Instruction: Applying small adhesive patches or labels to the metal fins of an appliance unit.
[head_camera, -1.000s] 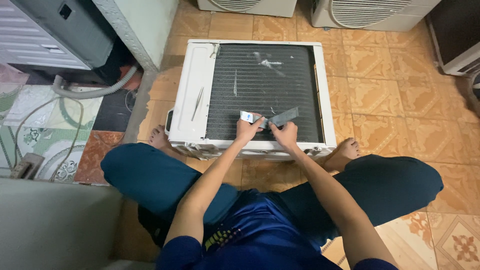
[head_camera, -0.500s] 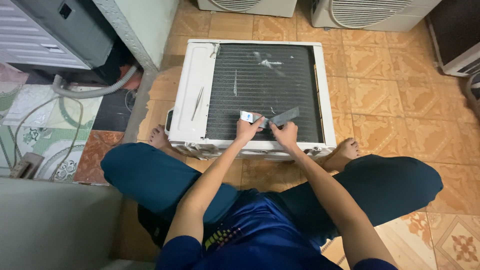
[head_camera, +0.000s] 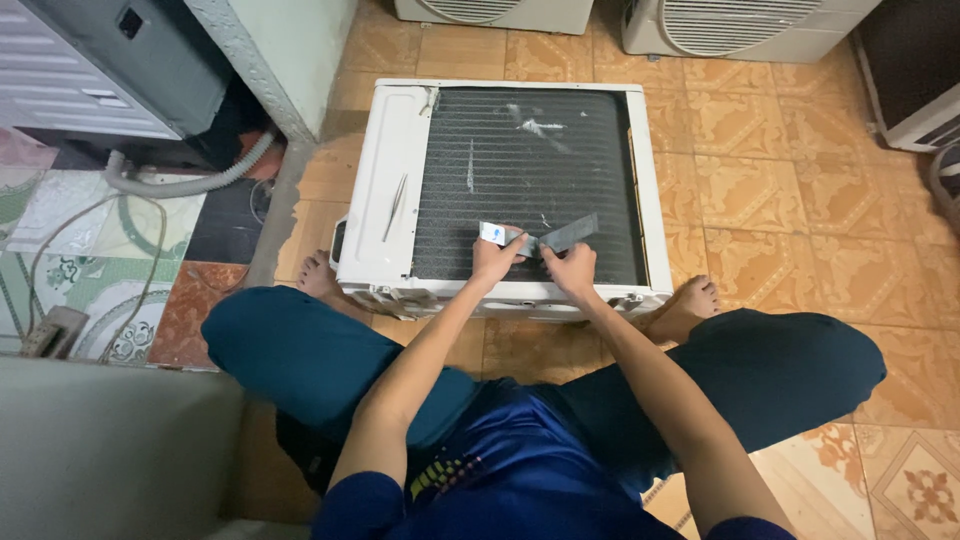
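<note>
Person sits cross-legged on the patterned orange tile floor (head_camera: 800, 190), both hands over a white air-conditioner unit with a dark finned metal coil (head_camera: 530, 180) lying flat betw. the feet. Left hand (head_camera: 495, 258) has fingers closed on the small white-and-blue end of a grey flat strip-shaped tool (head_camera: 545, 238); right hand (head_camera: 570, 268) pinches the same strip nr its middle, fingers curled shut on it. Strip lies on the lower-centre part of the coil face, long axis running left-to-right w/ a slight upward tilt: white-blue end points left, grey free end points right and a bit away from the person. A thin metal rod (head_camera: 396, 206) rests on the unit's white left panel, well apart from the hands. Grey corrugated hose (head_camera: 185, 178) curves on the floor at left.
</note>
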